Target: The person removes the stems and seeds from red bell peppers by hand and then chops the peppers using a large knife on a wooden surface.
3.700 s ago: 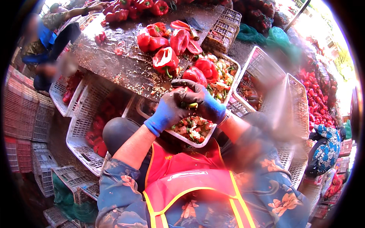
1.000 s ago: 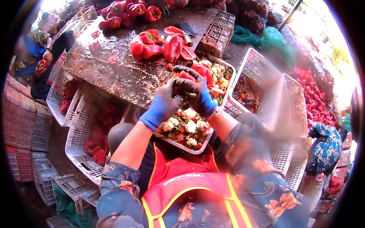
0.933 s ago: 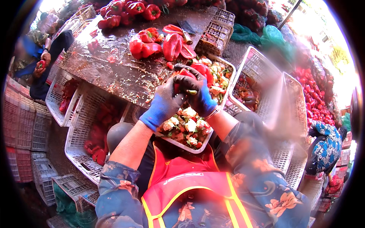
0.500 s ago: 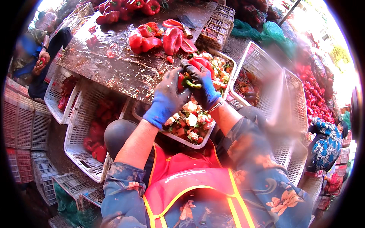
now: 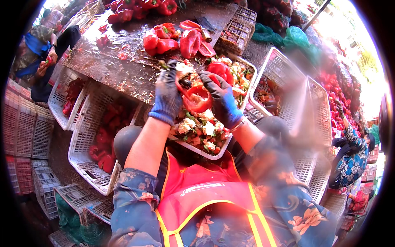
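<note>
A hollow red bell pepper (image 5: 198, 100), its pale inside turned up, is between my two gloved hands over a crate of pepper waste (image 5: 214, 157). My left hand (image 5: 168, 92) is closed around a whitish, seedy pepper core (image 5: 184, 70), with its fingers beside the hollow pepper. My right hand (image 5: 222, 92) grips the pepper from the right, its fingers partly hiding red flesh (image 5: 220, 71). Beyond the hands, several red peppers (image 5: 160, 40), some cut open, lie on the wet board (image 5: 119, 66). A knife (image 5: 206, 34) rests behind them.
White plastic crates stand close on both sides; the left crate (image 5: 84, 152) holds red peppers, the right crate (image 5: 279, 55) reddish pieces. More whole peppers (image 5: 142, 5) sit at the board's far edge. Co-workers are at far left (image 5: 41, 61) and far right (image 5: 352, 158).
My hands have moved apart. The pepper held between them with its green stem now shows its hollow inside, and a seedy core is out at my left hand.
</note>
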`<control>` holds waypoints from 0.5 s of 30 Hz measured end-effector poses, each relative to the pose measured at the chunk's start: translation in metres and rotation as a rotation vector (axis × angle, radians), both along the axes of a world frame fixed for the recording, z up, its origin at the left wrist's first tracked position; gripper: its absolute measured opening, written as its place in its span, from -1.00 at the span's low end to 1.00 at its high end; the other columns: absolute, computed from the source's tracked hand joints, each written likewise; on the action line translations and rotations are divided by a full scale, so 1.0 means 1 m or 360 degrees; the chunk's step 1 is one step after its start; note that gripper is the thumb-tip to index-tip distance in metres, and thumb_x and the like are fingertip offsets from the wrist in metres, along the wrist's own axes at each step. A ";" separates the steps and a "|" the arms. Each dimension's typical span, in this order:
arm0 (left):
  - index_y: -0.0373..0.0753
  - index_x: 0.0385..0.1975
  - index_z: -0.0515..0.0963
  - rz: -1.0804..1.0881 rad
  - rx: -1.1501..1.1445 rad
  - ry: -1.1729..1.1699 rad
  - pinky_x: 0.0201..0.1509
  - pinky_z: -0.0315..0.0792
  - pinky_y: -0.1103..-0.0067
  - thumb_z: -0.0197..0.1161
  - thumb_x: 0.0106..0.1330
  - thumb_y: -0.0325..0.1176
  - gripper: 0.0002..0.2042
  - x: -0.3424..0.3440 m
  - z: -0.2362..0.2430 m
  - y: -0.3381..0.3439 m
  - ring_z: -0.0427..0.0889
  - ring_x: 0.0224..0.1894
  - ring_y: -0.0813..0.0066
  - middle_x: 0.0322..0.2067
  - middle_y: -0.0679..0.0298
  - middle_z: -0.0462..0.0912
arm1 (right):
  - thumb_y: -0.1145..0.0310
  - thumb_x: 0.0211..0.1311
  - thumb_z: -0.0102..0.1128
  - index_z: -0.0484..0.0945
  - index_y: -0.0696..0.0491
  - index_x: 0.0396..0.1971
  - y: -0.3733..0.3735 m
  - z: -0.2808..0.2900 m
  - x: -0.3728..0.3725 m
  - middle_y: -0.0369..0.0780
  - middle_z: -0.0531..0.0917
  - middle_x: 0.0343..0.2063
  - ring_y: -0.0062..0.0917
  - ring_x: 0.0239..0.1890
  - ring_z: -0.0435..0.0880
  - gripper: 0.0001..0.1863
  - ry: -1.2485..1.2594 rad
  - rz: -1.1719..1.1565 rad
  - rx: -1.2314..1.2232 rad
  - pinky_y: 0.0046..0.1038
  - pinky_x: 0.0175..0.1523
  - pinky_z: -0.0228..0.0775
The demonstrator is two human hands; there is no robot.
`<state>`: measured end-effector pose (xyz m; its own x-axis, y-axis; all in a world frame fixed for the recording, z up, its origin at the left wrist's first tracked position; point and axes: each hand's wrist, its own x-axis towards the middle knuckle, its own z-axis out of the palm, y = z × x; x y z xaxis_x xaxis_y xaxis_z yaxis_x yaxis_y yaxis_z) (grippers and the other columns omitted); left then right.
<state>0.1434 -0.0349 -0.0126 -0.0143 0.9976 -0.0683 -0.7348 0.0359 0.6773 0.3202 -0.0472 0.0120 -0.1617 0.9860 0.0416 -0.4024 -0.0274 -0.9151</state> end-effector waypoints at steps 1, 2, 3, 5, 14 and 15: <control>-0.22 0.06 0.54 0.0137 0.0217 0.0201 0.03 0.62 0.43 0.18 0.50 -0.38 -0.79 -0.005 -0.001 -0.001 0.70 -0.13 0.34 -0.09 0.18 0.66 | 0.40 0.42 0.28 0.63 0.16 0.02 0.003 -0.003 0.007 -0.29 0.72 -0.12 -0.64 -0.06 0.65 -0.74 0.0193 -0.0008 -0.0146 -0.54 0.14 0.47; -0.23 0.07 0.52 0.0226 0.0246 0.0294 -0.01 0.61 0.48 0.23 0.45 -0.42 -0.76 -0.009 0.004 -0.005 0.69 -0.15 0.39 -0.12 0.20 0.66 | 0.39 0.41 0.29 0.64 0.15 0.02 0.007 -0.004 0.013 -0.27 0.73 -0.12 -0.62 -0.05 0.67 -0.74 0.0384 -0.0011 -0.0292 -0.52 0.16 0.48; -0.24 0.07 0.50 0.0270 0.0146 0.0352 -0.05 0.60 0.52 0.28 0.40 -0.45 -0.72 -0.008 0.009 -0.008 0.68 -0.18 0.44 -0.15 0.23 0.65 | 0.33 0.45 0.25 0.64 0.13 0.01 0.011 -0.002 0.026 -0.22 0.74 -0.11 -0.54 -0.05 0.71 -0.75 0.0346 -0.0061 -0.0233 -0.45 0.13 0.57; -0.25 0.08 0.46 0.0285 -0.0005 0.0362 -0.14 0.57 0.62 0.39 0.31 -0.52 -0.63 -0.002 0.022 -0.020 0.65 -0.23 0.54 -0.21 0.28 0.64 | 0.33 0.45 0.22 0.49 0.09 0.21 0.015 0.035 0.044 -0.15 0.67 0.01 -0.38 0.04 0.71 -0.61 0.0482 -0.0096 -0.0226 -0.27 0.10 0.66; -0.30 0.11 0.48 0.0331 0.0192 0.0614 -0.01 0.57 0.59 0.29 0.33 -0.62 -0.64 0.015 0.037 -0.048 0.64 -0.12 0.54 -0.10 0.25 0.64 | 0.37 0.31 0.41 0.19 0.10 0.46 0.005 0.081 -0.053 -0.10 0.49 0.25 -0.42 0.19 0.59 -0.20 -0.0407 0.0099 0.0928 -0.43 0.23 0.48; -0.30 0.12 0.47 0.0375 0.0309 0.0590 0.01 0.57 0.58 0.28 0.34 -0.61 -0.65 0.020 0.031 -0.045 0.63 -0.10 0.54 -0.09 0.25 0.64 | 0.38 0.34 0.38 0.25 0.11 0.43 0.009 0.056 -0.052 -0.09 0.53 0.20 -0.44 0.13 0.62 -0.28 -0.0693 0.0023 0.1054 -0.46 0.17 0.51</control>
